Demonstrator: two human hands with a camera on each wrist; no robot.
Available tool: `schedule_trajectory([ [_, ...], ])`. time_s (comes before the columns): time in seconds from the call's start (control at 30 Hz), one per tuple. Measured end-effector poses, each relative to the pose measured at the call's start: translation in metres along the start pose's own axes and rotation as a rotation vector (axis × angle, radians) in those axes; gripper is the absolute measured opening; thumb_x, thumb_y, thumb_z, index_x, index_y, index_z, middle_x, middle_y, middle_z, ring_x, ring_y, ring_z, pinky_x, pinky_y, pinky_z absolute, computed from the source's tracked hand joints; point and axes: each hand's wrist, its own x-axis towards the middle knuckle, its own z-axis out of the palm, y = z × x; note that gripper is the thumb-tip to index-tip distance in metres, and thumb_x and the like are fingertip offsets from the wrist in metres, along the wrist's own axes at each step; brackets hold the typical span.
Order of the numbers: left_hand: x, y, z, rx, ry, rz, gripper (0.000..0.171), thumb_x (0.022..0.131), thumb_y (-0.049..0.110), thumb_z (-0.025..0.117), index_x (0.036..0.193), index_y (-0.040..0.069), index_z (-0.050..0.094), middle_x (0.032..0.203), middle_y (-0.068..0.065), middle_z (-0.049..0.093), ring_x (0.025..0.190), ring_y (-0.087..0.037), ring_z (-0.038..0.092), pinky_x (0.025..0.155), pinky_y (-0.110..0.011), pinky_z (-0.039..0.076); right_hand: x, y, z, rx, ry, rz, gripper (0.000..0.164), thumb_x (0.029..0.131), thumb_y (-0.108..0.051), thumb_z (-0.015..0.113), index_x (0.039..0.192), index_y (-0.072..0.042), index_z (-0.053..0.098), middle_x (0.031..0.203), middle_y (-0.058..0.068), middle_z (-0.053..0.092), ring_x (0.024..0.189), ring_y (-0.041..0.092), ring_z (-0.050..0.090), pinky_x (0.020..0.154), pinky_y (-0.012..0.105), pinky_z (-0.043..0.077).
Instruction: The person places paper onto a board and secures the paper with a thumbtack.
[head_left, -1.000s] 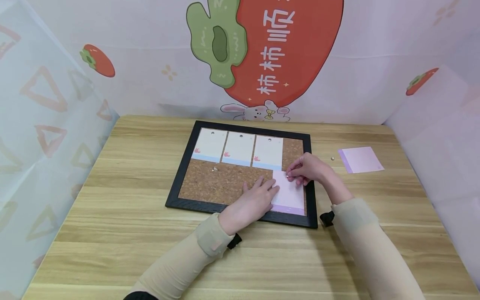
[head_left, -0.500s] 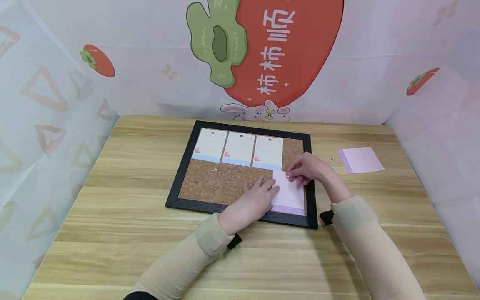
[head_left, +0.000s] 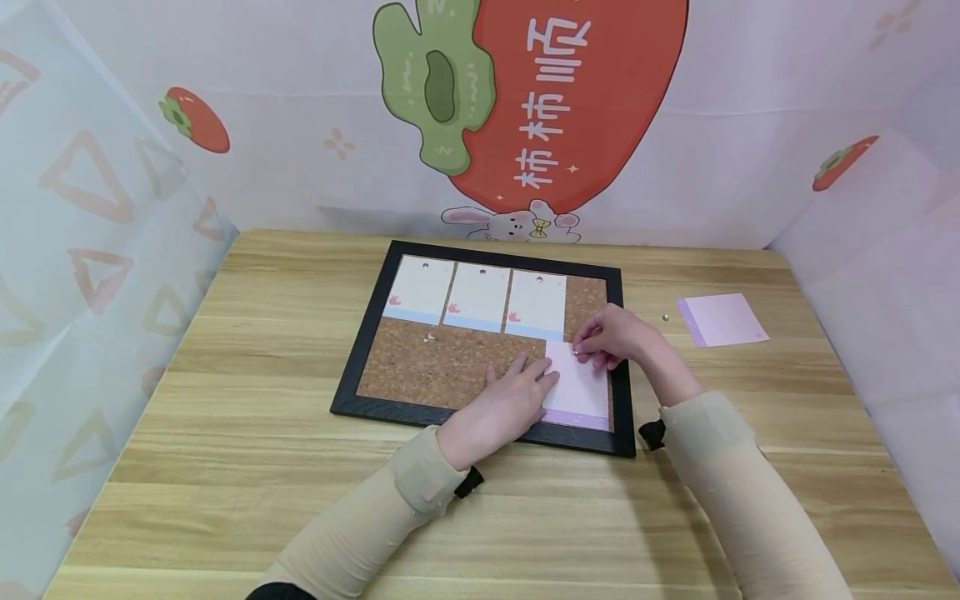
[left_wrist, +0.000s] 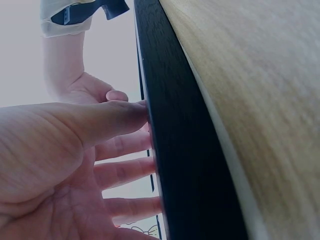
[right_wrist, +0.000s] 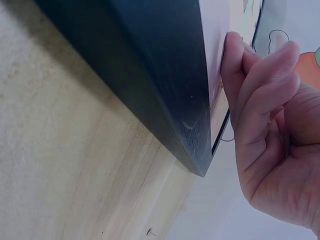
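Observation:
A black-framed cork board (head_left: 420,371) lies on the table. On its lower right part is a pink-lilac paper note (head_left: 581,393) with a purple strip along the near edge. My left hand (head_left: 501,408) rests with spread fingers on the note's left edge and the cork; in the left wrist view its fingers (left_wrist: 125,172) reach past the black frame (left_wrist: 180,125). At the note's top edge my right hand (head_left: 611,335) pinches a small silver thumbtack (head_left: 576,352) between thumb and forefinger. The right wrist view shows its other fingers curled, the tack hidden.
Three white notes (head_left: 480,296) with blue strips are tacked along the board's top row. Some small silvery tacks (head_left: 430,337) lie on the cork. Right of the board are another pink note (head_left: 723,319) and a loose thumbtack (head_left: 665,317). A printed cloth (head_left: 300,167) stands behind the table.

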Motion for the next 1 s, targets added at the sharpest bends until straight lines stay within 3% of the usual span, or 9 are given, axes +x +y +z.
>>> schedule_trajectory([
  [1.0,0.0014,0.0003,0.0009,-0.002,-0.002,0.001,0.052,0.102,0.030,0.058,0.152,0.023,0.044,0.162,0.003,0.033,0.152,-0.030,0.029,0.108,-0.066,0.040,0.0008,-0.0045,0.0030,-0.019,0.015,0.021,0.012,0.097,-0.011,0.065,0.100,-0.001,0.071,0.072,0.001,0.073,0.054,0.007,0.062,0.053,0.023,0.053],
])
